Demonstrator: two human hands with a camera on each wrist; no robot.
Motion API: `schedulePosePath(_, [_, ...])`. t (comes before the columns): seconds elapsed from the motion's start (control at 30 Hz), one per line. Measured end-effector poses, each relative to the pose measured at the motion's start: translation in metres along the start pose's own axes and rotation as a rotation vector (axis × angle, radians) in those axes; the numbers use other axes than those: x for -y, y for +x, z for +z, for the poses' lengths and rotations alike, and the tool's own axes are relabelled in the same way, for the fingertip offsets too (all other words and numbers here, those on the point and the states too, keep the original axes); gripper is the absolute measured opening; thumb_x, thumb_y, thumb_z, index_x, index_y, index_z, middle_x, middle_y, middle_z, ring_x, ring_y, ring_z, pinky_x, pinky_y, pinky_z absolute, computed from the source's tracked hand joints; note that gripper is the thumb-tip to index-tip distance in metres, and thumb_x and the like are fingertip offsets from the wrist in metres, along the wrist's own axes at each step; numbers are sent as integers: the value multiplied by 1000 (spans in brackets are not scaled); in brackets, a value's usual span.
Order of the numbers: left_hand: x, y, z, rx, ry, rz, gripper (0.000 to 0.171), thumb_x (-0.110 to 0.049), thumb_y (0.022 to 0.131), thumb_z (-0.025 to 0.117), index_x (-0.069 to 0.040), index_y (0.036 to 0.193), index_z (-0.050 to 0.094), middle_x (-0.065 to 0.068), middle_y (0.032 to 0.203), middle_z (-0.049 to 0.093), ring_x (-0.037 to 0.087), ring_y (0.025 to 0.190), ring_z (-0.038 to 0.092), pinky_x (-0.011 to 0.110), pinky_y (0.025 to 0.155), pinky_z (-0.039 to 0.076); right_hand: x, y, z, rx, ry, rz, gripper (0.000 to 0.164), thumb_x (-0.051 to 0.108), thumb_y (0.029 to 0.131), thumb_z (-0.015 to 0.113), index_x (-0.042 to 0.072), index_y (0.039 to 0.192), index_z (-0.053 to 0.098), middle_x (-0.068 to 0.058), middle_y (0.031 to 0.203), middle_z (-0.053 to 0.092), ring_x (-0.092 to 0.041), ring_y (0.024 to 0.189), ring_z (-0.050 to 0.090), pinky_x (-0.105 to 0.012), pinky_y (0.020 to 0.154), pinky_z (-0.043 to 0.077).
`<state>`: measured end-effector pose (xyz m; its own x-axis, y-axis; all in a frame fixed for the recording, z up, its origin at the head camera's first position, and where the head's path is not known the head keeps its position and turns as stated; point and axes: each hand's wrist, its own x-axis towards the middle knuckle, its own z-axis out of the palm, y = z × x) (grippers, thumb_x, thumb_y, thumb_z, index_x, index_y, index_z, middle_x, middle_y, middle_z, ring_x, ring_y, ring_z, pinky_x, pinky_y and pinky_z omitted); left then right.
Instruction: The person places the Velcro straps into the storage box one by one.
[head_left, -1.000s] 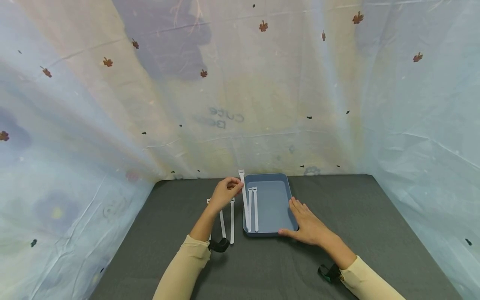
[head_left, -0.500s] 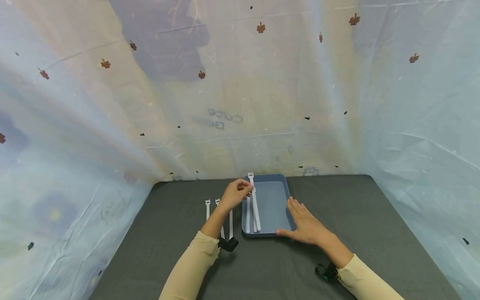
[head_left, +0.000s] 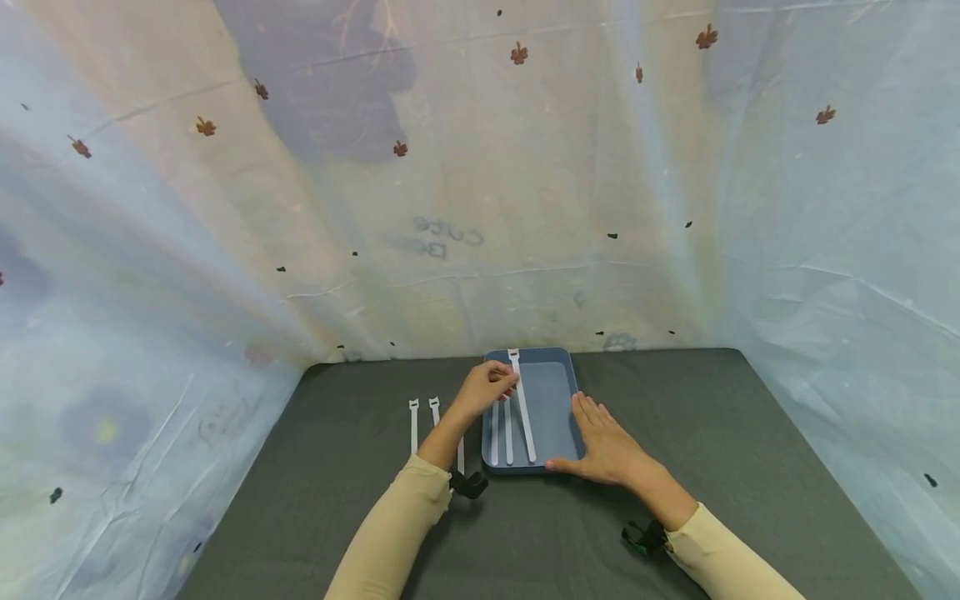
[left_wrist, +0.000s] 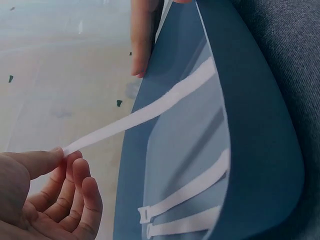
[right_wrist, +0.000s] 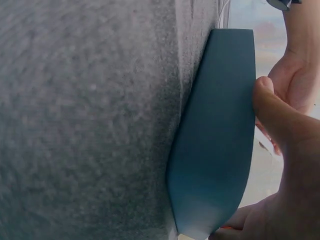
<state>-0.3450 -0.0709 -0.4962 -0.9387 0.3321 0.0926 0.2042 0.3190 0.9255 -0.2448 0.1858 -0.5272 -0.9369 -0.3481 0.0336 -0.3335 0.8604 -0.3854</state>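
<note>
Between thumb and fingertips my left hand [head_left: 486,390] pinches a white cable strap [head_left: 524,417] near its slotted head. The strap slants down into a blue-grey tray [head_left: 555,408]; in the left wrist view its lower end is hidden behind the tray wall [left_wrist: 260,135]. Two more white straps [left_wrist: 192,187] lie side by side in the tray's left part, their heads hidden by my hand in the head view. My right hand [head_left: 611,446] rests against the tray's near right corner, fingers straight along the right side. Its thumb touches the near rim [right_wrist: 254,105].
Left of the tray, several white straps lie lengthwise on the dark grey cloth, among them a leftmost strap [head_left: 414,425] and one partly under my left forearm [head_left: 442,437]. A patterned sheet [head_left: 480,208] hangs behind the table [head_left: 352,392].
My left hand has moved right, carrying the pinched strap from the tray's left edge to a place right of the two lying straps. The right hand has stayed at the tray's corner.
</note>
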Motion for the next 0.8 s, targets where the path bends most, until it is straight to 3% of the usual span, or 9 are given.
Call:
schedulePosePath(0.1, [-1, 3, 4, 10, 5, -13, 25, -20, 109, 68, 3, 118, 69, 19, 103, 78, 47, 100, 74, 58, 90, 62, 0, 0, 0, 5, -4, 8, 135, 80, 85, 73, -12, 166, 17, -33, 173, 18, -46, 162, 20, -59, 132, 19])
schedulePosePath(0.27, [4, 13, 12, 20, 25, -44, 24, -21, 108, 69, 1, 117, 70, 16, 104, 79, 38, 98, 76, 48, 86, 65, 0, -1, 1, 2, 5, 10, 134, 80, 85, 72, -12, 166, 16, -32, 174, 17, -46, 162, 19, -60, 132, 18])
schedulePosePath(0.4, [8, 20, 19, 32, 24, -57, 23, -20, 107, 70, 1, 116, 70, 15, 102, 79, 46, 104, 74, 52, 89, 64, -1, -1, 1, -4, 7, 4, 133, 81, 86, 70, -11, 166, 16, -31, 174, 16, -45, 163, 19, -60, 132, 19])
schedulePosePath(0.57, [11, 25, 27, 42, 53, -59, 19, -16, 105, 71, 2, 112, 71, 15, 95, 79, 49, 98, 74, 55, 84, 63, -1, -1, 3, -2, -7, 4, 133, 82, 87, 68, -11, 166, 16, -30, 175, 15, -44, 163, 18, -59, 132, 18])
schedulePosePath(0.8, [14, 31, 36, 45, 74, -90, 15, -9, 103, 72, 5, 109, 71, 17, 92, 79, 39, 88, 77, 46, 78, 65, 2, -3, 1, -16, 12, -17, 129, 77, 89, 70, -13, 165, 19, -32, 174, 16, -46, 162, 19, -61, 131, 18])
